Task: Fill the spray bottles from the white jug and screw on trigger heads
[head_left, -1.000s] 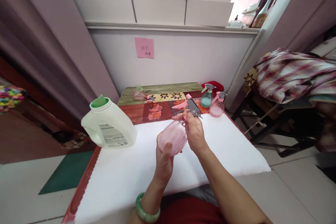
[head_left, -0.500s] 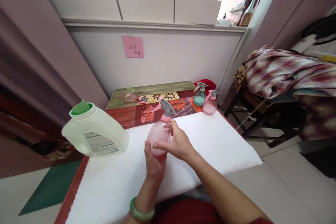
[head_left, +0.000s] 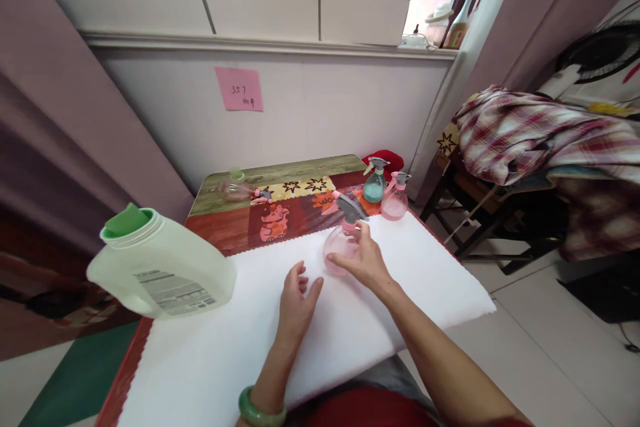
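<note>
My right hand (head_left: 364, 260) grips a pink spray bottle (head_left: 334, 245) with a grey and pink trigger head, thumb on its near side. The bottle is upright over the white cloth (head_left: 240, 347); I cannot tell whether its base rests there. To the left, my left hand (head_left: 299, 297) is empty, fingers apart and a little curled, with a green bangle on the wrist. A teal spray bottle (head_left: 374, 187) and a second pink spray bottle (head_left: 395, 200) stand side by side at the table's back right.
A large pale jug (head_left: 175, 260) with a green spout stands at the left table edge. Another pink spray bottle (head_left: 237, 190) lies on its side at the back. A pink note (head_left: 239, 89) is on the wall. Plaid cloth (head_left: 540, 133) covers furniture at right.
My left hand has let go of the pink spray bottle. My right hand has carried it to the right, toward the two standing bottles. The view has shifted slightly.
</note>
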`<state>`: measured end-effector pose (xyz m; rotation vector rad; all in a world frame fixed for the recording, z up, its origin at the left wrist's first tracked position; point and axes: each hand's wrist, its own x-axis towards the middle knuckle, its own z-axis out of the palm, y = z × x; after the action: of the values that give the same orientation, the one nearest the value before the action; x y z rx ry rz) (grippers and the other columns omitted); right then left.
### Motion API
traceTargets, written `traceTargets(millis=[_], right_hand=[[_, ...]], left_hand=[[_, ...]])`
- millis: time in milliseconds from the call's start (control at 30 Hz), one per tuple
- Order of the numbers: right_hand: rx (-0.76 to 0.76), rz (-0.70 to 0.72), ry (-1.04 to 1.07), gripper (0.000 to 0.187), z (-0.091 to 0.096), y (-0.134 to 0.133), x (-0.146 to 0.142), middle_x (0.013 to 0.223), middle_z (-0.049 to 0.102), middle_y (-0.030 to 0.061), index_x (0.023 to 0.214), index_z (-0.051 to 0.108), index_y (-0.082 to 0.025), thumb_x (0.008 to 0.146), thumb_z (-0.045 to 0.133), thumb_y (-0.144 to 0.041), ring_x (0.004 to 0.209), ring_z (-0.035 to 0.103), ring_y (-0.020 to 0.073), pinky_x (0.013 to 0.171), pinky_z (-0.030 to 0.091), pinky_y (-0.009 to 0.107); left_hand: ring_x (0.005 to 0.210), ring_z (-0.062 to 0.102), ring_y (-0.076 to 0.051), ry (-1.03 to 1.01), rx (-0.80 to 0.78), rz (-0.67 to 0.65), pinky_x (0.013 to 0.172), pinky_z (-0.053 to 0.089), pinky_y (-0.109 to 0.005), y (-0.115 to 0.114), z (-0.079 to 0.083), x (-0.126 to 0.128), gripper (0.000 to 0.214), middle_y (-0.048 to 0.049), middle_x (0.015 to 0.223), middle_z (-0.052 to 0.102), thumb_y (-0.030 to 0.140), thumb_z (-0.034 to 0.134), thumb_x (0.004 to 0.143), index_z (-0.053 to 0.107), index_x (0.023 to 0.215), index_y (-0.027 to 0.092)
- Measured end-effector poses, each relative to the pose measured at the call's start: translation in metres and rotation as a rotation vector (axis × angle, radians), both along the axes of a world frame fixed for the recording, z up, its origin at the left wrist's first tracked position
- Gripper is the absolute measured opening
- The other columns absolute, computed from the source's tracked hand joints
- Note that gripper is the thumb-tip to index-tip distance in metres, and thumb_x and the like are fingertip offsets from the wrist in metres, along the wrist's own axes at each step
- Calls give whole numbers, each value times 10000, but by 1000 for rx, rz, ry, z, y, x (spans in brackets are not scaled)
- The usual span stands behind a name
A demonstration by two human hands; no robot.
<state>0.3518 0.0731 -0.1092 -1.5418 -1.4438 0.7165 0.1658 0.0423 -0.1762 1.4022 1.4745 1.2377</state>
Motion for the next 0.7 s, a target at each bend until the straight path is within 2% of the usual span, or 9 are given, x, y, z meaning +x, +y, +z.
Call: traceTargets(millis=[67,133,200,300,433,567,700], right_hand=[[21,-89,-33,768,-10,10,21,1208,683,107,1235,455,-239,635,836,-531,1090,667,300,958,504,469],[48,-183,-77,731,-18,22,41,1199,682,110,1198,485,-231,641,815,-569,1074,663,313,943,501,471],[90,-260,-114,764,-24,36,57,1218,675,119,1232,490,-223,635,807,-579,1080,652,325,939,497,472],[158,-304,-134,816,-31,62,71,1280,651,155,1281,496,-193,617,821,-539,1145,619,341,978,478,471],[217,-276,-127,789,-38,97,74,1290,640,163,1283,521,-159,625,819,-475,1176,596,335,1014,453,454],[233,-288,-99,729,-41,127,71,1292,634,153,1276,523,-158,657,791,-434,1168,592,316,1021,443,442],[222,-330,-87,729,-42,148,67,1279,629,153,1253,525,-162,622,804,-397,1180,577,326,1031,436,450]], left_hand=[[997,662,-310,113,56,-13,883,537,-526,-1,-10,1,404,-126,1125,674,497,681,817,656,1096,206],[1095,630,-336,134,95,-31,971,494,-566,-5,-18,4,316,-121,1150,672,437,688,799,674,1031,222],[1178,585,-353,188,142,-53,1038,444,-591,-10,-23,7,293,-124,1205,667,380,690,791,679,1042,229],[1209,559,-360,376,229,-103,1050,434,-590,-15,-29,10,300,-147,1253,654,316,649,826,668,1102,202],[1226,553,-346,555,295,-123,1041,456,-561,-16,-35,8,313,-164,1287,632,286,595,883,634,1172,172],[1218,560,-336,581,321,-127,1038,465,-556,-15,-37,6,299,-167,1283,634,265,583,899,626,1178,163],[1223,562,-335,578,324,-127,1041,469,-561,-15,-38,6,298,-165,1286,639,260,582,901,627,1180,165]])
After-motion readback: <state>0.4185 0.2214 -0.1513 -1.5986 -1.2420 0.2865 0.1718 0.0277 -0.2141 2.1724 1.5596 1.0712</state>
